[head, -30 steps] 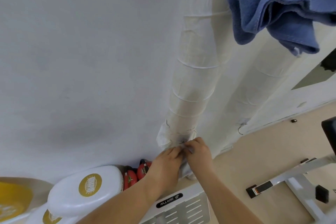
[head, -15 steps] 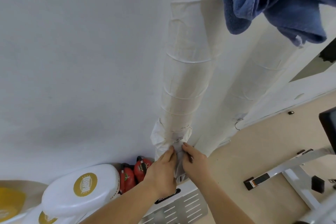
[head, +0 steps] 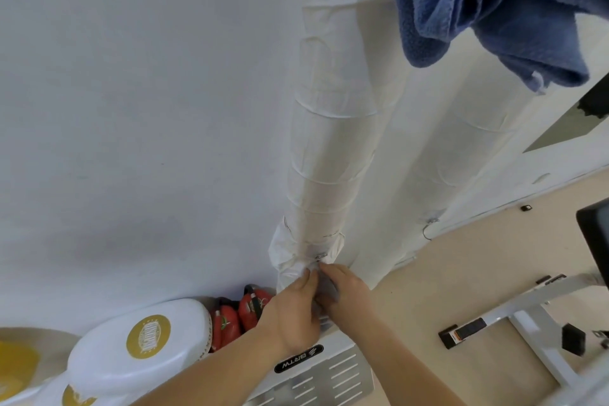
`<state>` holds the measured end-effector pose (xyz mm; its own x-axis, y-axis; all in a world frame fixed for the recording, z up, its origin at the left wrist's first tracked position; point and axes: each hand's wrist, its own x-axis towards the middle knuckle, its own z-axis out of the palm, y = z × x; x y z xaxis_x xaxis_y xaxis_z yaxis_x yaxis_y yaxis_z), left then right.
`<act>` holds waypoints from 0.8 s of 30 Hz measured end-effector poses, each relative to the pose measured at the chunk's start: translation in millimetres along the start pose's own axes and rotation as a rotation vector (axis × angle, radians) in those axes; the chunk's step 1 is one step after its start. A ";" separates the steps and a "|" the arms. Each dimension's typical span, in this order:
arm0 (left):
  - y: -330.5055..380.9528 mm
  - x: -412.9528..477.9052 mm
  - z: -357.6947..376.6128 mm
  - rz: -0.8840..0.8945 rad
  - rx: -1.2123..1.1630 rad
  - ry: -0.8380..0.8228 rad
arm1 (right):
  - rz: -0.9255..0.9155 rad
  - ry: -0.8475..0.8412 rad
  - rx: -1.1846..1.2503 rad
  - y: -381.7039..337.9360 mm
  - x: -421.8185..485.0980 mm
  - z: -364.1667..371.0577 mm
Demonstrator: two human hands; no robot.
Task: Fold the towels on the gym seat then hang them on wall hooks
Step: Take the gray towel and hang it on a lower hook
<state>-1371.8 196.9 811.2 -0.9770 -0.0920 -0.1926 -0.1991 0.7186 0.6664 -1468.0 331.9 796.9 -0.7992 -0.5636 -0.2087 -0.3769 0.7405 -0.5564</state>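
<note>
- Presently, a pale cloth (head: 324, 295) is being pinched between both hands, low against the wall (head: 131, 109), at the foot of a wrapped pipe (head: 329, 142).
- The left hand (head: 293, 310) is being held with its fingers curled, its grip pinching the cloth from the left.
- The right hand (head: 346, 293) is being held just beside it, touching it, its grip pinching the same cloth from the right.
- A small metal hook (head: 320, 255) is being shown just above the fingertips; whether the cloth is caught on it cannot be told.
- A blue towel (head: 494, 10) is being carried high at the upper right, draped in loose folds, well apart from the hands; what is bearing it is being cut off by the frame's edge.
- A second pipe (head: 461, 158) is being partly covered by that towel, and a wire hook (head: 427, 231) is being shown near its foot.
- White pads (head: 141, 349) with gold badges are being shown at the lower left, with red gloves (head: 240, 313) lying between them and the hands, by the wall.
- A grey slotted plate (head: 329, 379) is being crossed by the forearms.
- A bench frame (head: 527, 316) is being carried by the floor (head: 461, 273) at the right.
</note>
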 end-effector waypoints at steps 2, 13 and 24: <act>-8.6 1.3 8.9 -0.027 0.003 -0.012 | -0.010 0.042 0.017 -1.4 0.4 0.8; -9.2 6.1 -3.6 -0.084 -0.004 -0.130 | 0.001 0.113 -0.089 -6.0 2.9 7.1; 4.5 -17.9 -42.5 0.071 0.039 0.109 | 0.046 0.205 -0.053 -14.0 -3.4 -0.6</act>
<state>-1358.5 172.5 848.2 -0.9915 -0.1123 -0.0651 -0.1276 0.7523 0.6463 -1460.2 323.7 805.8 -0.8925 -0.4468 -0.0616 -0.3579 0.7846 -0.5062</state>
